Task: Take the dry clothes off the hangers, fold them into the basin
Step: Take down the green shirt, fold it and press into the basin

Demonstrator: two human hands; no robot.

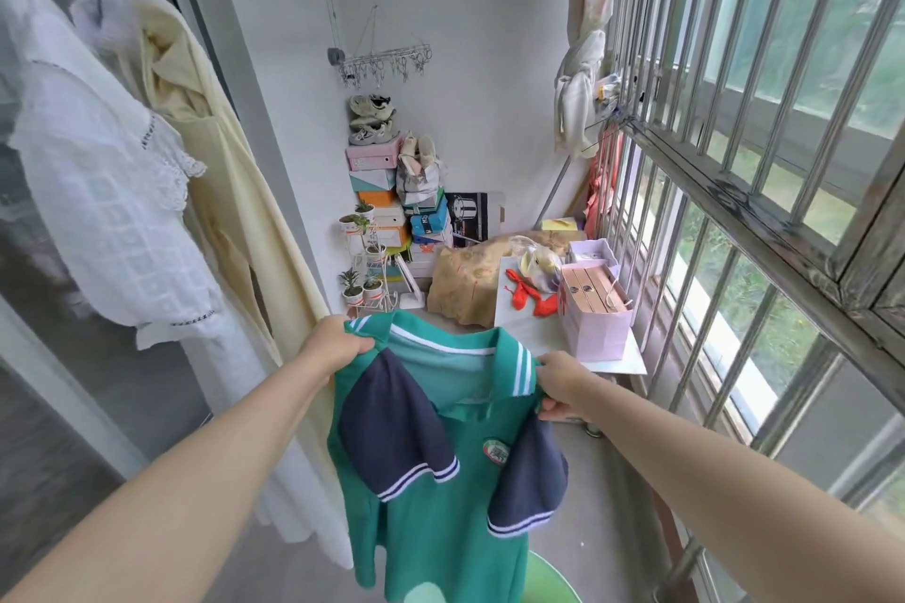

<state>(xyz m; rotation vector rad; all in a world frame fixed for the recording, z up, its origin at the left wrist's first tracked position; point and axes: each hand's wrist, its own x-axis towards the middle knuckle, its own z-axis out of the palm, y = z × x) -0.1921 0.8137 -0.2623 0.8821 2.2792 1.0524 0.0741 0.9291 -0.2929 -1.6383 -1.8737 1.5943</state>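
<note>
Both arms are reaching forward, holding a green shirt point(440, 504) up in the air in the near middle of the balcony. The left hand point(335, 343) is gripping the shirt's left shoulder beside the collar, fingers curled tight over the cloth. The right hand point(563, 387) is pinching the right shoulder, thumb below and fingers folded over the seam. The shirt is hanging open between the two hands, its navy sleeves drooping at the front and its striped collar standing up. Its hem is dangling just above and left of a green basin point(553, 578), which is showing only as a rim at the near bottom edge. On the left, a white dress point(112, 211) and a cream garment point(235, 191) are hanging side by side. Farther off, shoe boxes point(377, 191) are standing stacked in the corner beside small potted plants point(362, 260). On the right, a pink bag point(595, 328) is sitting on a table point(534, 333) beside the window bars point(734, 162).
</note>
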